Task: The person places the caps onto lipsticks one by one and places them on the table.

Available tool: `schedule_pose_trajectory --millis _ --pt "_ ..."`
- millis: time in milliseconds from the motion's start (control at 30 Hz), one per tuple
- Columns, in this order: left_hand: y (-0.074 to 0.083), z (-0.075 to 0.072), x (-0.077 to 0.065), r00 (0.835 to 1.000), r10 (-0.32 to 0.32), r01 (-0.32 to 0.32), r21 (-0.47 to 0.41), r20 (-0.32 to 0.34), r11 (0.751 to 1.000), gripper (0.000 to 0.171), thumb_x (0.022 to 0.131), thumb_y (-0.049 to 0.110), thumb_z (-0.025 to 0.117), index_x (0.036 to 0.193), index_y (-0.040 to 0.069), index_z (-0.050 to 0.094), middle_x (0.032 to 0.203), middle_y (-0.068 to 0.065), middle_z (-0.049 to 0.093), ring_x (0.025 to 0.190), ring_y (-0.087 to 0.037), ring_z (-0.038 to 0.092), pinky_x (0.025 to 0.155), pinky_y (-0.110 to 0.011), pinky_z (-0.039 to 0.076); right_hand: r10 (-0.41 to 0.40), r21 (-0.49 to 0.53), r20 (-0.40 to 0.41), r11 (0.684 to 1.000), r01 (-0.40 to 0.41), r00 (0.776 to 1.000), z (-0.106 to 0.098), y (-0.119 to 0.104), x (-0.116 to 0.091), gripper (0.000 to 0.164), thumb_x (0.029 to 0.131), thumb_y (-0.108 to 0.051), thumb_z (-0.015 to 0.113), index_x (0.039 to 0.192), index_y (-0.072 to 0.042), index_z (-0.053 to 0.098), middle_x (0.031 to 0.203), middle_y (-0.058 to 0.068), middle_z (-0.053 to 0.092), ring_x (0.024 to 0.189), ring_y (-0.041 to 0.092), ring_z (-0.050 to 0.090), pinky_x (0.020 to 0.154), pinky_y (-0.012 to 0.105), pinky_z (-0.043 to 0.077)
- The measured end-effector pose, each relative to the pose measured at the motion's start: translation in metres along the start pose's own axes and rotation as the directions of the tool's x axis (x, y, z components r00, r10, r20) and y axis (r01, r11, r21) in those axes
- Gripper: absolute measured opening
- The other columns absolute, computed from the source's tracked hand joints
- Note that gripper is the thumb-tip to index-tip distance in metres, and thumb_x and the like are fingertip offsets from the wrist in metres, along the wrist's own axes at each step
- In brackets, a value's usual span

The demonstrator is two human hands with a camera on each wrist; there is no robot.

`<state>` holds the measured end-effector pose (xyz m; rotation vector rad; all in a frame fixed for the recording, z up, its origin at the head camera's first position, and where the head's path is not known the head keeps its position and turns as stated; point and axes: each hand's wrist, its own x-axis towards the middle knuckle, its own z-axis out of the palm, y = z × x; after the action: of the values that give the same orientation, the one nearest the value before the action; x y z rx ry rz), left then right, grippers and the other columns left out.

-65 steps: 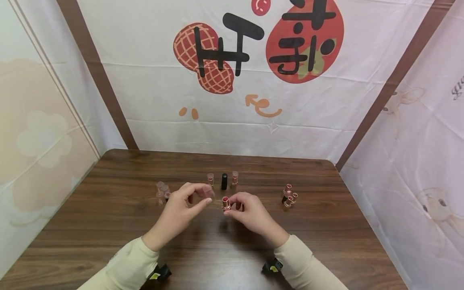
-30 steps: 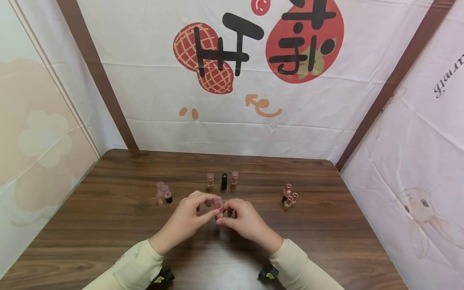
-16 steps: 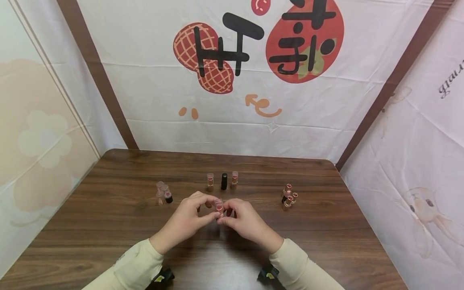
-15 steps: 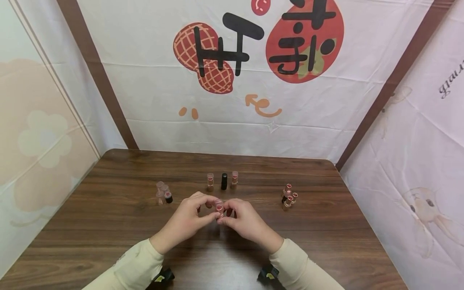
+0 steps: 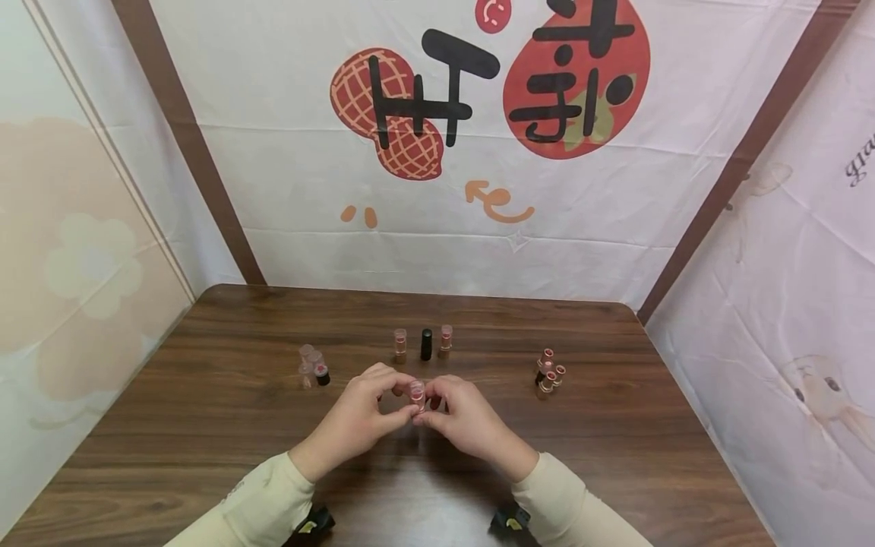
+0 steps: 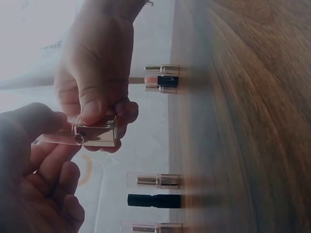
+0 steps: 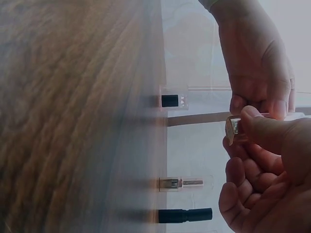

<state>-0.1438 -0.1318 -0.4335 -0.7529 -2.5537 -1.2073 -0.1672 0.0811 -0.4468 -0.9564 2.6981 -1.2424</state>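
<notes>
A lipstick (image 5: 418,395) with a gold base and a clear cap is held above the table between both hands. My left hand (image 5: 365,408) pinches the clear cap at the top between thumb and fingers. The gold base (image 6: 99,135) sits in the pinch of my right hand (image 5: 472,419), as the left wrist view shows. Cap and base are together and roughly upright in the head view. Behind the hands stand two clear-capped lipsticks (image 5: 400,346) with a black lipstick tube (image 5: 427,345) between them.
Several uncapped lipsticks (image 5: 549,377) stand in a cluster on the right of the wooden table (image 5: 615,456). On the left is a group of clear caps (image 5: 307,357), one with a black part (image 5: 321,373). A printed cloth (image 5: 287,190) hangs behind the table.
The clear cap in my left hand was apart from the lipstick at first; it came over the top and moved down onto the base. Lately the hands have barely moved.
</notes>
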Motion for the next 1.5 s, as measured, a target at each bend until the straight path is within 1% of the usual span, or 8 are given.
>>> schedule_pose_trajectory --millis 333,500,700,900,1000,1167,1300,1500 --pt "-0.002 -0.005 0.001 0.999 0.046 -0.046 -0.004 0.001 0.999 0.024 0.085 0.019 0.086 0.104 0.028 0.074 0.092 0.013 0.068 0.093 -0.004 0.057 0.081 -0.028 0.051 -0.031 -0.025 -0.023 0.999 0.031 0.999 -0.001 -0.005 0.0 0.018 0.087 -0.027 0.083 0.1 -0.02 0.074 0.097 -0.001 0.068 0.087 0.011 0.059 0.071 0.022 0.048" --pt "-0.002 -0.005 0.001 0.999 0.039 -0.039 -0.003 0.002 0.999 0.022 0.086 0.019 0.085 0.103 0.027 0.074 0.094 0.015 0.068 0.094 -0.004 0.058 0.082 -0.029 0.052 -0.03 -0.032 -0.018 0.999 0.03 0.999 0.0 -0.004 0.0 0.018 0.088 -0.028 0.082 0.1 -0.02 0.073 0.097 0.002 0.069 0.086 0.012 0.059 0.07 0.022 0.047" --pt "-0.001 -0.004 0.001 1.0 0.017 -0.017 0.012 -0.008 1.0 0.022 0.087 0.022 0.084 0.105 0.029 0.074 0.097 0.016 0.07 0.096 -0.003 0.058 0.081 -0.029 0.05 -0.03 -0.036 -0.016 0.999 0.029 0.999 -0.002 0.001 0.001 0.02 0.088 -0.031 0.082 0.103 -0.021 0.073 0.097 -0.003 0.067 0.088 0.014 0.06 0.071 0.022 0.047" --pt "-0.004 -0.006 0.002 0.999 0.027 -0.025 0.036 -0.036 0.999 0.024 0.086 0.025 0.085 0.107 0.03 0.075 0.102 0.021 0.068 0.098 -0.004 0.06 0.08 -0.029 0.051 -0.02 -0.012 -0.007 1.0 0.02 1.0 -0.007 0.008 0.005 0.024 0.089 -0.033 0.08 0.107 -0.021 0.072 0.099 -0.001 0.068 0.09 0.018 0.061 0.072 0.024 0.047" --pt "-0.005 -0.009 0.004 0.998 0.024 -0.02 0.063 -0.056 0.998 0.026 0.085 0.026 0.085 0.11 0.027 0.075 0.103 0.017 0.068 0.098 -0.004 0.061 0.079 -0.029 0.051 0.009 0.023 -0.026 1.0 -0.009 1.0 -0.014 0.013 0.008 0.022 0.09 -0.032 0.08 0.107 -0.021 0.072 0.095 -0.004 0.067 0.086 0.017 0.062 0.07 0.025 0.049" --pt "-0.007 -0.014 0.006 0.998 -0.001 0.006 0.082 -0.058 0.997 0.025 0.087 0.028 0.084 0.11 0.028 0.075 0.104 0.016 0.069 0.099 -0.004 0.062 0.079 -0.029 0.051 0.111 0.114 -0.081 0.988 -0.101 0.991 -0.032 0.025 0.015 0.018 0.089 -0.027 0.083 0.099 -0.019 0.071 0.085 -0.006 0.067 0.077 0.017 0.061 0.065 0.028 0.05" --pt "-0.01 -0.018 0.006 0.999 -0.036 0.037 0.101 -0.009 0.994 0.023 0.089 0.029 0.083 0.11 0.029 0.074 0.105 0.017 0.07 0.1 -0.006 0.061 0.082 -0.033 0.052 0.182 0.125 -0.111 0.978 -0.168 0.977 -0.046 0.035 0.021 0.017 0.088 -0.025 0.083 0.095 -0.018 0.069 0.085 -0.005 0.067 0.078 0.019 0.062 0.065 0.03 0.052" --pt "-0.016 -0.021 0.008 0.992 -0.09 0.08 0.114 0.084 0.99 0.023 0.091 0.029 0.08 0.113 0.027 0.072 0.107 0.012 0.071 0.104 -0.011 0.061 0.092 -0.04 0.051 0.269 0.111 -0.148 0.961 -0.254 0.952 -0.056 0.051 0.034 0.018 0.089 -0.023 0.082 0.099 -0.015 0.069 0.089 -0.002 0.068 0.082 0.016 0.063 0.071 0.033 0.053"
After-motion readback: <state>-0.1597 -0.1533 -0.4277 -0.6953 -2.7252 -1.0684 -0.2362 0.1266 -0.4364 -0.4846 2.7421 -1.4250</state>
